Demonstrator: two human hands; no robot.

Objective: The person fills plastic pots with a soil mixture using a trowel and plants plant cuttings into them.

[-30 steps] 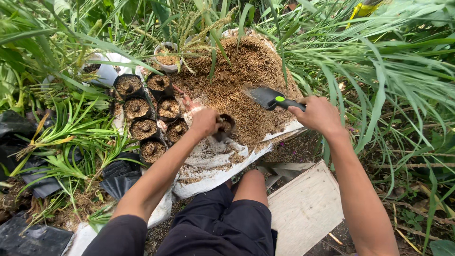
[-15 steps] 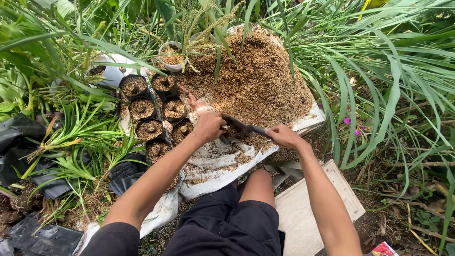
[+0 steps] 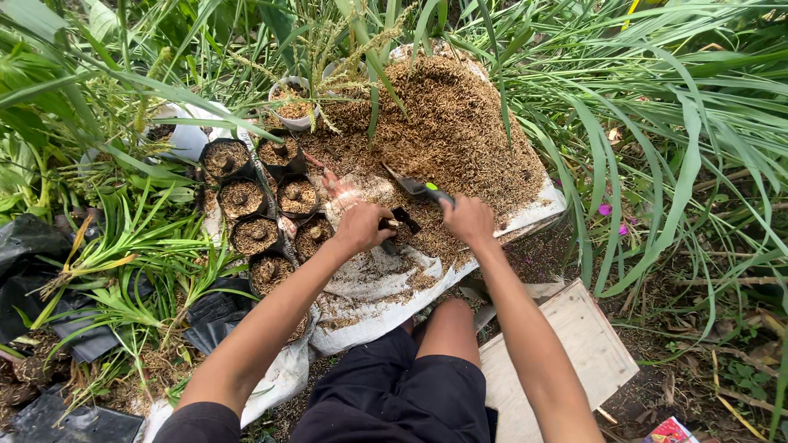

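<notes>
My left hand (image 3: 361, 227) grips a small black planting bag (image 3: 400, 223) partly filled with husk mix, on a white sack sheet (image 3: 373, 287). My right hand (image 3: 468, 220) holds a dark trowel (image 3: 414, 188) by its black and green handle, its blade pointing up-left over the brown husk pile (image 3: 447, 131). The trowel tip lies just above the bag. Several filled black bags (image 3: 267, 209) stand in two rows left of my left hand.
A white pot (image 3: 291, 98) and a white container (image 3: 182, 135) sit at the back left. Tall green grass surrounds the pile. Black plastic (image 3: 33, 262) lies at the left. A pale wooden board (image 3: 558, 361) lies by my right knee.
The trowel swung from the pile down to the bag, then lifted back toward the pile. My right hand came in close to my left hand. The left hand stayed on the bag.
</notes>
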